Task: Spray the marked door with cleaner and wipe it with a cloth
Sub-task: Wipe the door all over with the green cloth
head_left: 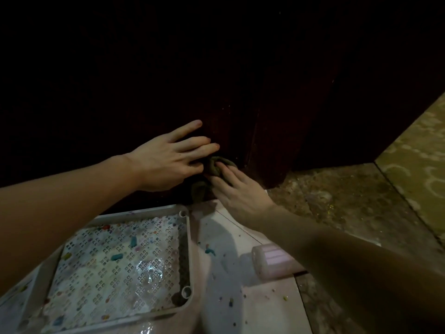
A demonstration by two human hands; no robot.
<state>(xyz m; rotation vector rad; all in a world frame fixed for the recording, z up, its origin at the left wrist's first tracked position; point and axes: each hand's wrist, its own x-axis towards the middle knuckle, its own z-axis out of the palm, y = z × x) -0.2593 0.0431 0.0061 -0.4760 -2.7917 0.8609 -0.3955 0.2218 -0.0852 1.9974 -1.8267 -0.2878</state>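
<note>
Here, the right hand (237,189) is pressing a cloth (212,172) against the door (240,92) with straight fingers; the left hand (168,160), at nine o'clock, is lying flat, fingers spread.

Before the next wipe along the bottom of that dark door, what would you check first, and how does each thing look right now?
1. Cloth against the door: ok, it is bunched low on the panel.
2. Right hand on the cloth: ok, its fingers press the cloth to the wood.
3. Left hand bracing: ok, fingers spread flat on the door beside the cloth.
4. Cleaner bottle within reach: ok, it lies on its side under the right forearm.
5. Door wet with spray: cannot tell, the wood is too dark.
6. Perforated tray clear of the wiping path: ok, it sits below the hands.
</note>
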